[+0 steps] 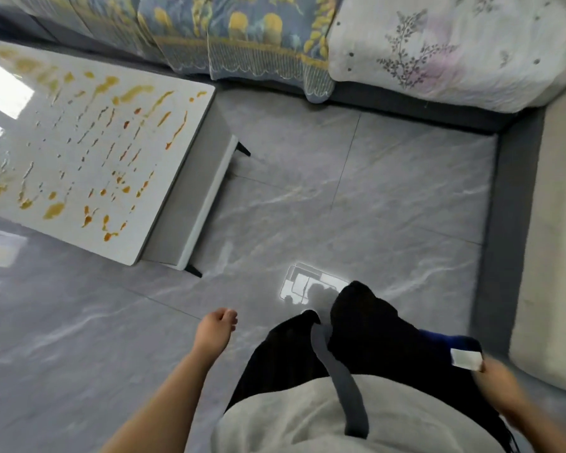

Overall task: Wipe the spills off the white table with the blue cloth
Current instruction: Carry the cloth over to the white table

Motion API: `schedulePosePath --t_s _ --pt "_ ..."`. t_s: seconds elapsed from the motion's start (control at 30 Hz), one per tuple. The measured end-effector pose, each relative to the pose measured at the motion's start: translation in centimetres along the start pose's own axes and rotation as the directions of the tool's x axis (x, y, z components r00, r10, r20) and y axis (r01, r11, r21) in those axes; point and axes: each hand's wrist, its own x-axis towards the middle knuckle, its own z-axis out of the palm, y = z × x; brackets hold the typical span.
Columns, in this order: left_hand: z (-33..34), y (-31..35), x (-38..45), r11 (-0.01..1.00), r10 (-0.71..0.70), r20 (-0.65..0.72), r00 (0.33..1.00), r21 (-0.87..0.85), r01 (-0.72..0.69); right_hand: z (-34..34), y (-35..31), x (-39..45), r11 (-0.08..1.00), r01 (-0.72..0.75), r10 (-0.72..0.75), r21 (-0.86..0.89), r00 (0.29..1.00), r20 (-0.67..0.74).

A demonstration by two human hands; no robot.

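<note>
Carrying blue cloth (448, 344) gripped in my right hand (497, 371); left hand (218, 323) loosely curled, nearer spilled worktop (164, 178) ahead-left.

At 10 o'clock the white table (164, 152) is streaked with orange and yellow spills (89, 148). I hold a dark blue cloth (451, 346) with a white tag at 4 o'clock. The floor (373, 191) is grey marble-veined tile; the sofa cover (242, 37) is blue with yellow florals.
</note>
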Motion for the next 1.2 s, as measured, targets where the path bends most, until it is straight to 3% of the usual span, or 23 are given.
schedulePosePath --t_s 0.23,0.5,0.73,0.8,1.03,1.2 --pt "1.9 10.9 6.8 0.999 -0.025 -0.031 0.999 -0.027 0.024 -7.0 -8.1 9.5 0.996 -0.084 0.083 0.002 0.993 0.083" --pt "4.6 16.6 9.2 0.951 -0.230 0.021 0.973 -0.210 0.229 -15.9 -23.5 19.8 0.992 0.098 -0.100 -0.080 0.995 -0.012" --pt "3.1 21.9 14.2 0.847 -0.384 0.054 0.922 -0.376 0.375 -17.8 -37.2 26.4 0.956 0.221 -0.215 -0.194 0.975 0.054" --pt "1.3 25.4 19.0 0.839 -0.384 0.074 0.920 -0.387 0.381 -18.3 -43.0 29.6 0.942 0.231 -0.222 -0.243 0.973 0.064" --pt "-4.3 35.7 25.8 0.927 -0.205 -0.043 0.978 -0.328 0.180 -19.4 -46.2 30.8 0.960 0.193 -0.160 -0.203 0.972 0.169" --pt "-8.4 43.0 32.1 0.916 -0.198 -0.093 0.976 -0.371 0.151 -21.1 -52.8 34.8 0.912 0.173 -0.103 -0.372 0.974 0.200"
